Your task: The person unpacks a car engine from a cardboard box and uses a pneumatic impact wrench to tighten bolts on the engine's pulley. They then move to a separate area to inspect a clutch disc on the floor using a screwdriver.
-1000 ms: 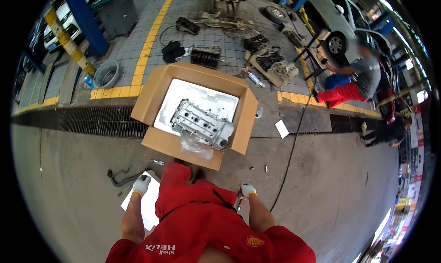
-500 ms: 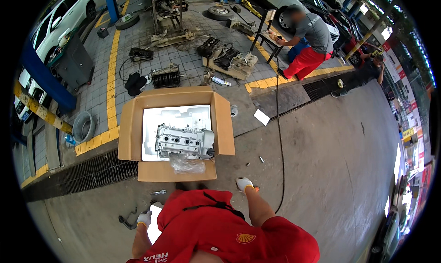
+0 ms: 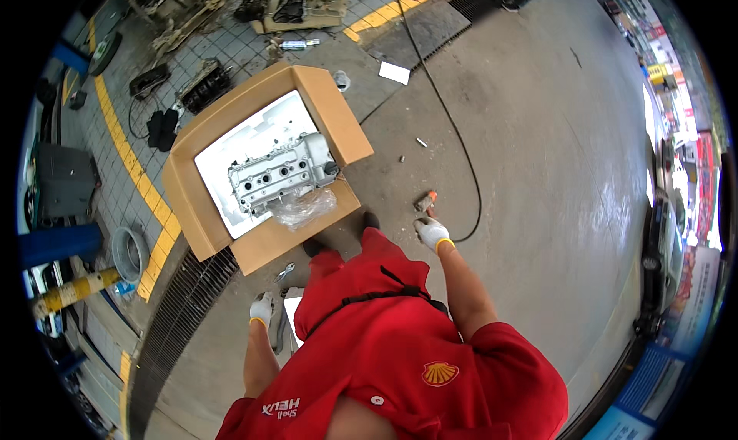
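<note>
My left hand (image 3: 261, 309), in a white glove with a yellow cuff, hangs low with loose fingers and nothing visible in it. Beside it are a dark curved part (image 3: 280, 331) and a white flat piece (image 3: 293, 311), partly hidden by my red clothing. My right hand (image 3: 432, 233), gloved alike, is empty, its fingers loosely bent, just nearer than a grey and orange power tool (image 3: 425, 201) on the floor. Ahead to the left, a silver engine cylinder head with its cover (image 3: 278, 172) rests on white foam (image 3: 218, 157) in an open cardboard box (image 3: 187, 213); crumpled clear plastic (image 3: 304, 209) lies against it.
A black hose (image 3: 464, 149) curves over the floor at right. Two small metal pieces, one a short cylinder (image 3: 421, 142), lie ahead. Shiny pliers-like tool (image 3: 285, 271) sits by the box. A floor grate (image 3: 178, 317) and grey bucket (image 3: 129, 255) are left; dirty engine parts (image 3: 288, 5) lie beyond.
My view has turned right and tilted down, so the box appears rotated and further left. My right hand has drawn back from the power tool, which now shows fully on the floor.
</note>
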Action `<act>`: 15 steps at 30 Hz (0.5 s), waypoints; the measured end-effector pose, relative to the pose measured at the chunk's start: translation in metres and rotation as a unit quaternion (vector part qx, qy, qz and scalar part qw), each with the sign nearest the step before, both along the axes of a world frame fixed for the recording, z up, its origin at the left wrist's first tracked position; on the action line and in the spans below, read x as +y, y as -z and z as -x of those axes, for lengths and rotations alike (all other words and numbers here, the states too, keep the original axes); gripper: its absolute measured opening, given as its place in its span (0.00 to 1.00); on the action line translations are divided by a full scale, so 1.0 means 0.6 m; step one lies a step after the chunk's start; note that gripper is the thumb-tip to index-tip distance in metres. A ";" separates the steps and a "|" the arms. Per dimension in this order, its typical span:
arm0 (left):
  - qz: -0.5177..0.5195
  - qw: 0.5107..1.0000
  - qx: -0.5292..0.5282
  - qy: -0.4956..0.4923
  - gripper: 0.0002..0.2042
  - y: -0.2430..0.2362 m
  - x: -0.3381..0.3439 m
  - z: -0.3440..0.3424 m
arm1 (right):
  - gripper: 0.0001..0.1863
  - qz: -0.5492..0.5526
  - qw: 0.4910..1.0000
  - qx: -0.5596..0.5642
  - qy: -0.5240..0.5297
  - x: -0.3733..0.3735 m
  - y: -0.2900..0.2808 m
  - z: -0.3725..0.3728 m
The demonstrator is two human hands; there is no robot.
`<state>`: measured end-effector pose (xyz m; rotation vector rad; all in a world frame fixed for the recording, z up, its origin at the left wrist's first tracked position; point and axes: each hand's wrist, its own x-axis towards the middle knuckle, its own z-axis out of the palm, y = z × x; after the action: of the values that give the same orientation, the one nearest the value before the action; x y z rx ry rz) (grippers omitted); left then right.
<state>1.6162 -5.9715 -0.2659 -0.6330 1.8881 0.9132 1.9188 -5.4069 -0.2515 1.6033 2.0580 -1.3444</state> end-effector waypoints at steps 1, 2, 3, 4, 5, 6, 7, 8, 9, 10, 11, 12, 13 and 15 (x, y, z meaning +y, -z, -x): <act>0.013 1.000 -0.009 0.018 0.09 0.001 -0.001 0.009 | 0.25 0.012 0.999 -0.051 0.008 -0.002 0.006 -0.042; 0.017 1.000 -0.020 0.010 0.08 0.000 0.004 0.019 | 0.28 0.022 0.995 -0.100 0.016 -0.001 0.009 -0.077; 0.019 0.999 -0.030 0.003 0.07 0.001 0.015 0.030 | 0.27 0.054 0.989 -0.125 0.057 -0.002 0.015 -0.120; 0.020 0.999 -0.039 -0.007 0.06 0.001 0.031 0.041 | 0.27 0.086 0.981 -0.148 0.093 -0.005 0.022 -0.159; 0.012 1.000 -0.022 -0.003 0.06 0.000 0.049 0.050 | 0.27 0.110 0.976 -0.159 0.102 -0.006 0.030 -0.198; 0.005 1.000 -0.005 0.001 0.06 -0.004 0.068 0.056 | 0.26 0.135 0.970 -0.169 0.110 -0.008 0.038 -0.234; -0.003 1.000 0.009 0.003 0.07 -0.006 0.090 0.056 | 0.25 0.163 0.963 -0.164 0.135 -0.011 0.053 -0.274; -0.009 1.000 0.022 0.006 0.08 -0.008 0.115 0.055 | 0.24 0.192 0.956 -0.159 0.156 -0.001 0.069 -0.300; -0.011 0.999 0.037 0.011 0.09 -0.010 0.147 0.061 | 0.24 0.201 0.952 -0.146 0.177 0.011 0.067 -0.306; -0.011 0.999 0.051 0.017 0.10 -0.011 0.181 0.068 | 0.23 0.213 0.947 -0.134 0.199 0.019 0.065 -0.314; -0.013 0.998 0.050 0.046 0.11 -0.009 0.215 0.070 | 0.23 0.225 0.941 -0.125 0.219 0.030 0.062 -0.327; -0.020 0.996 0.033 0.080 0.12 0.001 0.258 0.061 | 0.17 0.179 0.968 -0.092 0.150 0.072 0.103 -0.382; -0.029 0.991 0.051 0.123 0.13 0.003 0.294 0.059 | 0.14 0.175 0.968 -0.071 0.163 0.102 0.111 -0.395; -0.037 0.982 0.088 0.161 0.17 -0.020 0.365 0.029 | 0.11 0.161 0.950 0.005 0.268 0.160 0.060 -0.368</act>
<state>1.5989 -5.7524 -0.2541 -0.1977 2.0277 0.8434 2.1395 -5.3108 -0.2875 2.0718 1.3431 -1.7431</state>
